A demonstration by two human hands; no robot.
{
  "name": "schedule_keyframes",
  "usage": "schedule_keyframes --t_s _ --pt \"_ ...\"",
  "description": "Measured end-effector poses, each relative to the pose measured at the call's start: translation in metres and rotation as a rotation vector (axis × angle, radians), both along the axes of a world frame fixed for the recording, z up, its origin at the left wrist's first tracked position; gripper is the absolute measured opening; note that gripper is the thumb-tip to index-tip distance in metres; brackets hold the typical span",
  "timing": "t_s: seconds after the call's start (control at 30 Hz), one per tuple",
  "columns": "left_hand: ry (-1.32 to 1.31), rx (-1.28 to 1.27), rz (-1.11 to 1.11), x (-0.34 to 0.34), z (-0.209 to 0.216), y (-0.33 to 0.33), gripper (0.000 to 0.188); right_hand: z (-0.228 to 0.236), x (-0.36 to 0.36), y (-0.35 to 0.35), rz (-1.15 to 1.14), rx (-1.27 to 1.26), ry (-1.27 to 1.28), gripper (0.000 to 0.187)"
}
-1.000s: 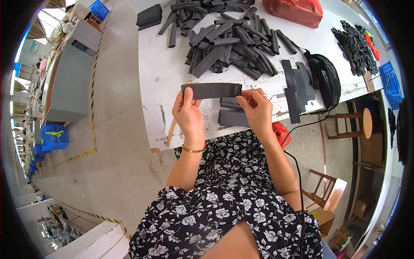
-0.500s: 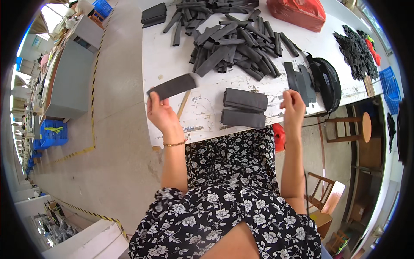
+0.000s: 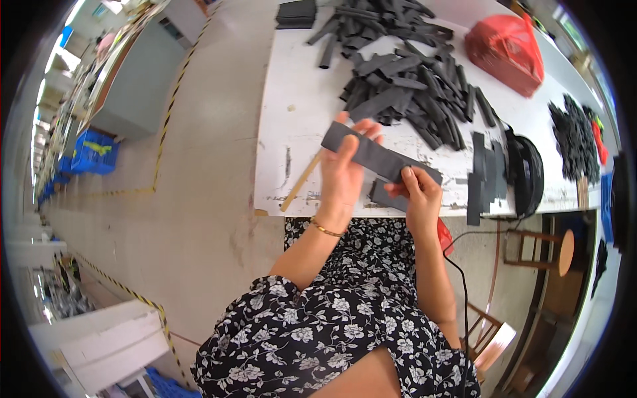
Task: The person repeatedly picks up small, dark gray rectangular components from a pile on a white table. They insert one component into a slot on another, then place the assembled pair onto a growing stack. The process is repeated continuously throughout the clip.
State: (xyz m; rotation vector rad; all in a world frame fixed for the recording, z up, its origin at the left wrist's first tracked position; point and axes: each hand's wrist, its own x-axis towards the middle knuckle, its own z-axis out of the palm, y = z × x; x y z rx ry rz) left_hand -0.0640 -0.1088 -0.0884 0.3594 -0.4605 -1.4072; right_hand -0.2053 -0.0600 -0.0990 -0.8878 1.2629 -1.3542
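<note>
A flat dark grey fabric strip (image 3: 382,159) stretches between my hands above the front of the white table (image 3: 282,126). My left hand (image 3: 344,166) grips its left end under the thumb, with the other fingers behind it. At the lower right end, my right hand (image 3: 422,194) pinches the strip between thumb and fingers. Beneath the strip and my hands, a pile of similar flat strips (image 3: 390,197) lies partly hidden near the table's front edge. Beyond them spreads a large heap of rolled dark grey fabric pieces (image 3: 398,83).
A wooden stick (image 3: 302,179) lies left of my left hand. To the right are loose flat strips (image 3: 488,169), a black bag (image 3: 525,172) and a heap of dark scraps (image 3: 572,139). A red plastic bag (image 3: 505,53) and a neat strip stack (image 3: 296,14) sit farther back.
My left hand has moved right with the strip, which now slants down to the right. My right hand has come in and closed on its other end. The view has shifted.
</note>
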Motion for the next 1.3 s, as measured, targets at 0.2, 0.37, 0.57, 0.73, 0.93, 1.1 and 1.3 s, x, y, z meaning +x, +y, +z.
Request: schedule_keyframes --t_s 0.2,0.37,0.57,0.73,0.93,1.1,1.3 --pt "0.031 0.018 -0.102 -0.006 -0.004 0.003 0.029 -0.011 0.011 0.013 0.027 -0.012 -0.12 0.022" --pt "0.038 0.071 -0.095 -0.005 -0.004 0.007 0.028 -0.012 0.013 0.015 0.027 -0.044 -0.086 0.021" --pt "0.052 0.094 -0.111 -0.004 -0.004 0.008 0.025 -0.013 0.015 0.014 0.031 -0.058 -0.074 0.021" --pt "0.058 0.102 -0.112 -0.003 -0.004 0.007 0.023 -0.013 0.014 0.014 0.034 -0.072 -0.067 0.02" --pt "0.105 0.156 -0.124 -0.004 -0.004 0.005 0.021 -0.013 0.014 0.013 0.006 -0.071 -0.051 0.02" --pt "0.193 0.199 -0.13 0.003 -0.01 -0.005 0.018 -0.007 0.015 0.014 0.046 -0.068 0.083 0.018" --pt "0.205 -0.036 0.063 0.043 0.012 -0.033 0.017 -0.008 -0.023 0.025 -0.072 -0.057 0.105 0.021"
